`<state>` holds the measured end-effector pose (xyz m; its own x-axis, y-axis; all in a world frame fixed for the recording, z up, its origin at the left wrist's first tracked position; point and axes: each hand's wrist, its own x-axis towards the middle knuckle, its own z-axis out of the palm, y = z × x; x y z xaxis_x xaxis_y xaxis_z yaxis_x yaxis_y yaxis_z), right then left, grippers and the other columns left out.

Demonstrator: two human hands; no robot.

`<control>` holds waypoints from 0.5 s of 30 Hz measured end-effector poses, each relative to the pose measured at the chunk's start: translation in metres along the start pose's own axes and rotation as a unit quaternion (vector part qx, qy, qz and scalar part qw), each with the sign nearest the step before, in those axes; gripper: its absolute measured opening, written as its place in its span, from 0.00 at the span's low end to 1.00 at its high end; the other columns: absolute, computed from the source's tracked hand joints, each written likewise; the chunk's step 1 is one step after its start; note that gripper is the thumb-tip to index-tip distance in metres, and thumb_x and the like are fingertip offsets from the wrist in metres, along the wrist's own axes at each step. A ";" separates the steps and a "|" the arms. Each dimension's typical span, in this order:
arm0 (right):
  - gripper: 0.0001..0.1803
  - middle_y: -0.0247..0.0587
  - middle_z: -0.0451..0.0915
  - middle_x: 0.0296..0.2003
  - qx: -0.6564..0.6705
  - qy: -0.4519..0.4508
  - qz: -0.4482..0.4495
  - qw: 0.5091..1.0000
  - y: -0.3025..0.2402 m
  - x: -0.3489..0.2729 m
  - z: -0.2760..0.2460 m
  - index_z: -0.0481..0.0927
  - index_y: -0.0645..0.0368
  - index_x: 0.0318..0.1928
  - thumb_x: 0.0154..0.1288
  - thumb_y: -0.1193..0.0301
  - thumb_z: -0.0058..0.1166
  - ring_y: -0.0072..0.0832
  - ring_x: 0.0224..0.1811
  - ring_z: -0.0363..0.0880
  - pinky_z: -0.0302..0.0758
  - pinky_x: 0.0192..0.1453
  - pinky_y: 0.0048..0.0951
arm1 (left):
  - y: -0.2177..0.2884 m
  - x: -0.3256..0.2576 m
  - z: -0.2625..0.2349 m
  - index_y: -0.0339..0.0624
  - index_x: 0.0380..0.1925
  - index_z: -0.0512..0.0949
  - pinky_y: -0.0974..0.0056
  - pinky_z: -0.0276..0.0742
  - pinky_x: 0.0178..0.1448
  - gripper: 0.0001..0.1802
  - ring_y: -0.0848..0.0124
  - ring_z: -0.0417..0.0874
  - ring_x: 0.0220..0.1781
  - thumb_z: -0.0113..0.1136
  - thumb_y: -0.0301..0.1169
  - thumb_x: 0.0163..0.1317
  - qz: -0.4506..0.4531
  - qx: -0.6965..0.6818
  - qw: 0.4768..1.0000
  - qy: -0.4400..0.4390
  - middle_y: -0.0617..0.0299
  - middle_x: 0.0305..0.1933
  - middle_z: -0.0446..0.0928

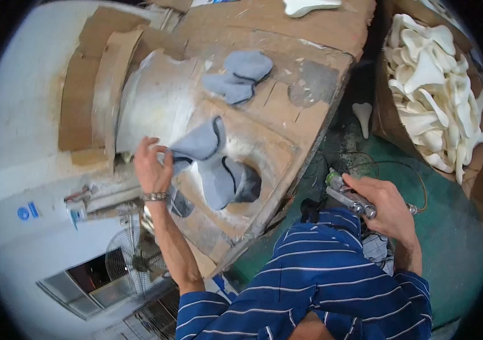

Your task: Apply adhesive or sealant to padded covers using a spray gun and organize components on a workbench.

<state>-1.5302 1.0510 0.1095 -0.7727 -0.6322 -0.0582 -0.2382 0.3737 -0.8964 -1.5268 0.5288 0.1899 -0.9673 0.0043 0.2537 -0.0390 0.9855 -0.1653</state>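
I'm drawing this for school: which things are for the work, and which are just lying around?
Seems part of the work:
spray gun, being held
grey cloth pieces
cardboard under them

Seems just around:
fan
loose white piece

Left hand [154, 170]: pinches a grey pad [199, 141] over the table [278, 127].
Right hand [387, 207]: grips a spray gun [346, 195].
Box [387, 122]: brims with white pieces [427, 76].

My right hand [386, 209] wraps over the handle of the spray gun [346, 197], hiding most of it. Just beside my left hand [154, 168], the grey pad [199, 140] partly covers what seems another pad [181, 165]. Well beyond both hands, the top edge crops a white piece [309, 5].
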 end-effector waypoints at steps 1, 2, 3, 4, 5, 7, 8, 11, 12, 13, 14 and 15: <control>0.39 0.58 0.82 0.40 -0.003 0.010 0.006 1.000 0.003 -0.003 -0.002 0.77 0.70 0.64 0.44 0.80 0.62 0.56 0.42 0.82 0.78 0.48 0.45 | 0.004 0.026 -0.002 0.42 0.30 0.83 0.48 0.74 0.66 0.06 0.49 0.80 0.62 0.72 0.30 0.54 0.014 0.015 0.999 0.025 0.54 0.53 0.82; 0.41 0.57 0.82 0.40 -0.007 0.003 0.015 1.000 0.005 -0.005 -0.005 0.77 0.70 0.65 0.43 0.80 0.62 0.55 0.42 0.81 0.78 0.47 0.45 | 0.007 0.053 -0.004 0.42 0.30 0.83 0.48 0.74 0.66 0.06 0.49 0.80 0.62 0.72 0.30 0.54 0.024 0.007 0.999 0.027 0.54 0.53 0.82; 0.42 0.57 0.82 0.40 -0.011 -0.004 0.027 1.000 0.008 -0.007 -0.008 0.76 0.70 0.66 0.41 0.81 0.61 0.55 0.42 0.81 0.77 0.46 0.45 | 0.010 0.082 0.000 0.42 0.30 0.84 0.49 0.74 0.64 0.06 0.50 0.80 0.60 0.71 0.30 0.55 0.023 -0.011 0.998 0.062 0.54 0.52 0.82; 0.42 0.57 0.82 0.40 -0.012 0.004 0.036 0.999 0.009 -0.009 -0.013 0.76 0.70 0.66 0.41 0.81 0.61 0.55 0.42 0.81 0.77 0.46 0.45 | 0.017 0.108 0.005 0.43 0.31 0.84 0.50 0.75 0.63 0.06 0.51 0.81 0.59 0.71 0.31 0.56 0.019 -0.026 0.995 0.096 0.54 0.52 0.83; 0.43 0.57 0.81 0.41 -0.018 -0.001 0.059 0.998 0.009 -0.012 -0.018 0.75 0.70 0.66 0.40 0.81 0.61 0.55 0.42 0.81 0.77 0.46 0.46 | 0.028 0.130 0.015 0.43 0.31 0.84 0.50 0.75 0.63 0.06 0.51 0.81 0.59 0.71 0.31 0.56 0.029 -0.035 0.994 0.095 0.54 0.52 0.83; 0.44 0.57 0.81 0.42 -0.018 0.000 0.098 0.995 0.012 -0.016 -0.022 0.75 0.69 0.67 0.40 0.82 0.61 0.55 0.43 0.81 0.78 0.47 0.46 | 0.049 0.172 0.042 0.45 0.32 0.86 0.49 0.77 0.59 0.07 0.52 0.82 0.54 0.73 0.33 0.54 0.016 -0.012 0.980 0.196 0.54 0.49 0.82; 0.44 0.57 0.81 0.42 -0.019 0.009 0.109 0.994 0.013 -0.019 -0.024 0.75 0.69 0.67 0.40 0.82 0.61 0.55 0.43 0.81 0.78 0.47 0.46 | 0.062 0.190 0.060 0.45 0.32 0.86 0.49 0.77 0.59 0.07 0.52 0.82 0.54 0.73 0.33 0.54 0.025 -0.023 0.980 0.195 0.54 0.49 0.82; 0.47 0.59 0.82 0.46 -0.045 0.017 0.149 0.988 0.022 -0.029 -0.024 0.72 0.66 0.70 0.41 0.81 0.63 0.57 0.48 0.81 0.79 0.54 0.48 | 0.113 0.232 0.147 0.50 0.34 0.88 0.48 0.79 0.51 0.11 0.53 0.83 0.49 0.74 0.38 0.51 -0.031 0.019 0.962 0.272 0.55 0.43 0.82; 0.47 0.59 0.82 0.46 -0.050 0.026 0.158 0.986 0.022 -0.035 -0.024 0.72 0.66 0.70 0.41 0.81 0.63 0.57 0.48 0.81 0.79 0.54 0.48 | 0.131 0.245 0.178 0.49 0.35 0.88 0.48 0.80 0.50 0.12 0.52 0.84 0.48 0.73 0.39 0.51 -0.039 0.020 0.967 0.251 0.54 0.43 0.83; 0.44 0.58 0.83 0.44 -0.050 0.043 0.165 0.984 0.024 -0.036 -0.023 0.73 0.66 0.70 0.46 0.78 0.66 0.56 0.45 0.82 0.79 0.51 0.46 | 0.146 0.253 0.212 0.49 0.35 0.89 0.48 0.81 0.49 0.12 0.52 0.85 0.47 0.73 0.40 0.52 -0.050 0.026 0.972 0.228 0.52 0.43 0.83; 0.41 0.57 0.83 0.42 -0.051 0.058 0.169 0.983 0.023 -0.038 -0.022 0.75 0.66 0.69 0.51 0.74 0.69 0.55 0.42 0.83 0.79 0.48 0.45 | 0.166 0.262 0.242 0.47 0.39 0.89 0.47 0.81 0.51 0.16 0.49 0.86 0.48 0.71 0.44 0.55 -0.083 0.019 0.989 0.120 0.48 0.47 0.84; 0.41 0.57 0.83 0.42 -0.039 0.073 0.179 0.980 0.021 -0.041 -0.021 0.75 0.67 0.69 0.50 0.74 0.69 0.55 0.42 0.82 0.78 0.48 0.45 | 0.184 0.267 0.273 0.45 0.43 0.88 0.46 0.81 0.54 0.21 0.46 0.87 0.50 0.70 0.48 0.57 -0.116 0.015 0.993 0.009 0.44 0.50 0.85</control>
<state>-1.5157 1.0986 0.1025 -0.8893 -0.3503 -0.2941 0.0233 0.6075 -0.7940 -1.8607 0.6648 -0.0326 -0.9266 -0.2198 0.3051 -0.2689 0.9545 -0.1292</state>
